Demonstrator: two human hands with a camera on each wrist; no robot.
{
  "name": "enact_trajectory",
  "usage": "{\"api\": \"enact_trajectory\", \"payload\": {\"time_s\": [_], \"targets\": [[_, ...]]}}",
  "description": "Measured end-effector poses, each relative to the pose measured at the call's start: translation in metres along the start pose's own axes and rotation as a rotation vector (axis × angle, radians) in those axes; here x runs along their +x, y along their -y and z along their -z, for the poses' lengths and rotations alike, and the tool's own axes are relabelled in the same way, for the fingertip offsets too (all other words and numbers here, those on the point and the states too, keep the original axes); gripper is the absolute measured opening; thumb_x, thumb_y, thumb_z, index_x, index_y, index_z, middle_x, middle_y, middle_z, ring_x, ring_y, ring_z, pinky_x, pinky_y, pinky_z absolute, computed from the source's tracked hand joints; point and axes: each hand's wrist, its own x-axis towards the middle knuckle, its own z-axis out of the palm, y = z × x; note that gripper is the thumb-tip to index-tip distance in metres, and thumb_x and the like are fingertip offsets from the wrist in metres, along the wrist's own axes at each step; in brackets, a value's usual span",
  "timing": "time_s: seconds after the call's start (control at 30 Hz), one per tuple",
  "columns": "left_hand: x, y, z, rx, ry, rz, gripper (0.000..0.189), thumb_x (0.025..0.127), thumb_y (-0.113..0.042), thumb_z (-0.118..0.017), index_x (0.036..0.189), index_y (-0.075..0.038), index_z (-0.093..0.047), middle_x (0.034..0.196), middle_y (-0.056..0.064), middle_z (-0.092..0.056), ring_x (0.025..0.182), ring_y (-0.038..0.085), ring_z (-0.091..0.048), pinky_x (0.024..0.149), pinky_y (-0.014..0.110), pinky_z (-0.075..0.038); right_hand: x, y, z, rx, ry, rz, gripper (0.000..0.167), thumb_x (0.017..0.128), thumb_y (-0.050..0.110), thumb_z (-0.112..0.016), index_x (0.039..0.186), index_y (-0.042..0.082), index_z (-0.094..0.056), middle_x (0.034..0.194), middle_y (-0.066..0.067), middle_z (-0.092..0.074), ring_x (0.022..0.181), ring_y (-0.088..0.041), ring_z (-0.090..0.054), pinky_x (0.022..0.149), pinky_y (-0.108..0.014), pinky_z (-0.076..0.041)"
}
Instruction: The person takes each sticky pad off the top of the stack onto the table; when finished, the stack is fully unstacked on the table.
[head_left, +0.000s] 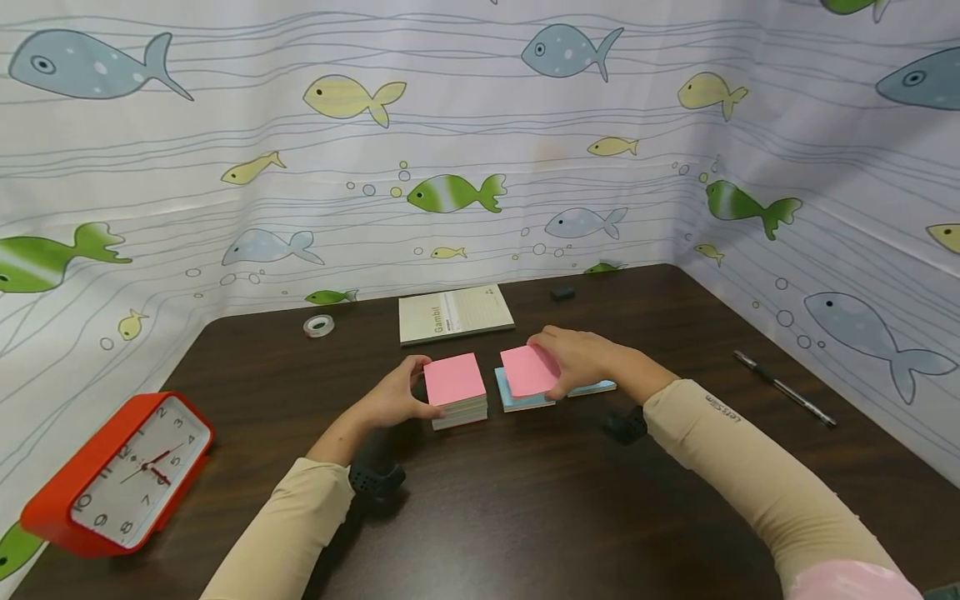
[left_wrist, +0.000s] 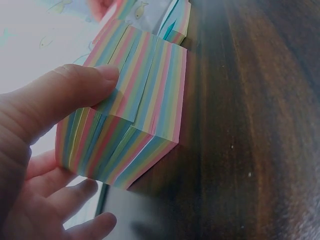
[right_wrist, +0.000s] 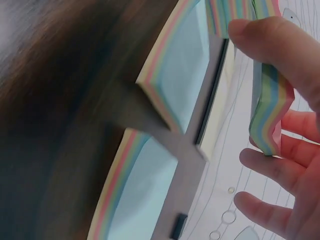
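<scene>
A neat stack of sticky note pads (head_left: pixel 455 382), pink on top, stands on the table, and my left hand (head_left: pixel 390 396) grips it from the left. In the left wrist view the thumb (left_wrist: pixel 87 82) presses one side of its rainbow-striped edges. My right hand (head_left: pixel 585 360) pinches a pink-topped sticky note pad (head_left: pixel 527 371) between thumb and fingers. That pad is raised and tilted in the right wrist view, its striped edge (right_wrist: pixel 272 107) showing. Below it lies a blue-topped pad (head_left: pixel 525 404). Another blue-topped pad (head_left: pixel 596 388) sits to the right, partly hidden by the right hand.
Behind the pads lies a notebook (head_left: pixel 456 317), with a tape roll (head_left: pixel 318 326) to its left and a small black block (head_left: pixel 562 293) to its right. A red clock (head_left: pixel 142 475) stands at the left, a pen (head_left: pixel 783 387) at the right. Fish-print curtain (head_left: pixel 480 125) borders the table.
</scene>
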Motion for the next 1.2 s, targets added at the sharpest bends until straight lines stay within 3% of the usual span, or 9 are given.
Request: {"api": "enact_trajectory", "payload": {"time_s": [1.2], "targets": [[0.001, 0.002, 0.002, -0.012, 0.017, 0.004, 0.085, 0.064, -0.015, -0.078, 0.128, 0.002, -0.025, 0.133, 0.019, -0.028, 0.124, 0.032, -0.026, 0.095, 0.043, -0.027, -0.043, -0.070, -0.001, 0.016, -0.008, -0.221, 0.078, 0.058, 0.033, -0.077, 0.122, 0.003, -0.042, 0.110, -0.012, -0.046, 0.091, -0.026, -0.046, 0.077, -0.046, -0.041]]}}
